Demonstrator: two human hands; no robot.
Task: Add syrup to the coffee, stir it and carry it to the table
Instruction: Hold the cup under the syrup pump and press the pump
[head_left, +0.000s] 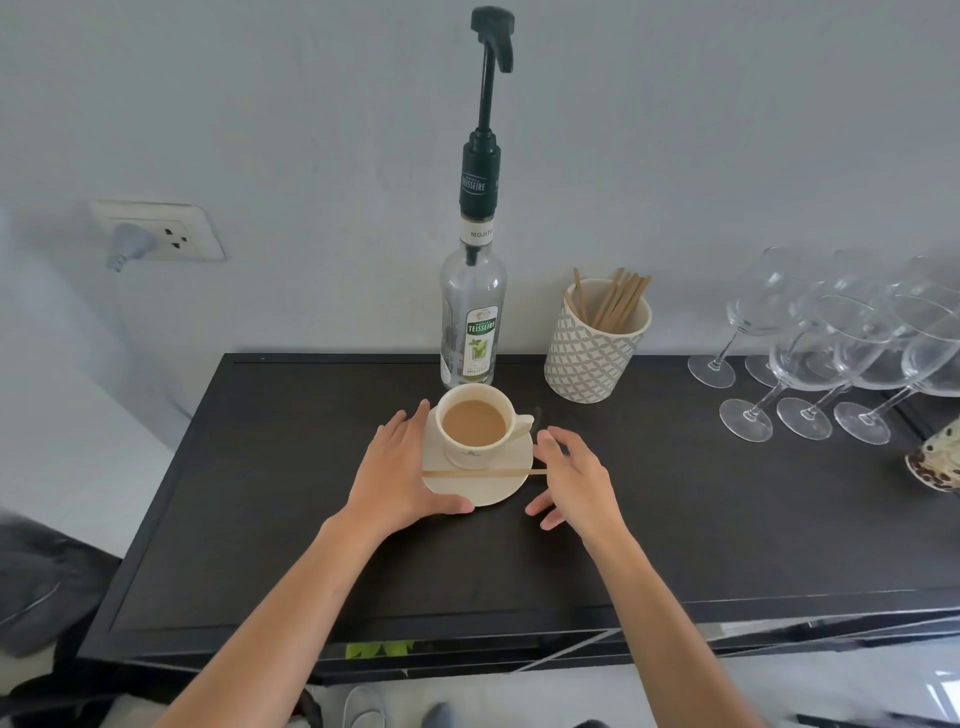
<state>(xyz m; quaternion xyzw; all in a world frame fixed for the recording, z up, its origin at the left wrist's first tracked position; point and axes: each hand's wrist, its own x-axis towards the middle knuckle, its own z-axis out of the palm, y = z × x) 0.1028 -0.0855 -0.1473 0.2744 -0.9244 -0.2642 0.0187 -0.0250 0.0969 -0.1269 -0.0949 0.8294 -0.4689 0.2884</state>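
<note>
A cream cup of milky coffee (474, 422) stands on a cream saucer (485, 491) on the dark counter. A wooden stirrer (478, 473) lies flat across the saucer in front of the cup. My left hand (397, 470) grips the saucer's left rim, with the thumb on its front edge. My right hand (574, 475) hovers at the saucer's right rim with fingers spread, and the stirrer's right end reaches its fingertips. The syrup bottle (471, 312), clear glass with a tall dark pump, stands just behind the cup.
A patterned holder of wooden stirrers (592, 358) stands right of the bottle. Several stemmed glasses (831, 353) crowd the back right, with a spotted object (937, 462) at the right edge. A wall socket (161, 231) is at the left. The counter's front edge (467, 618) is near me.
</note>
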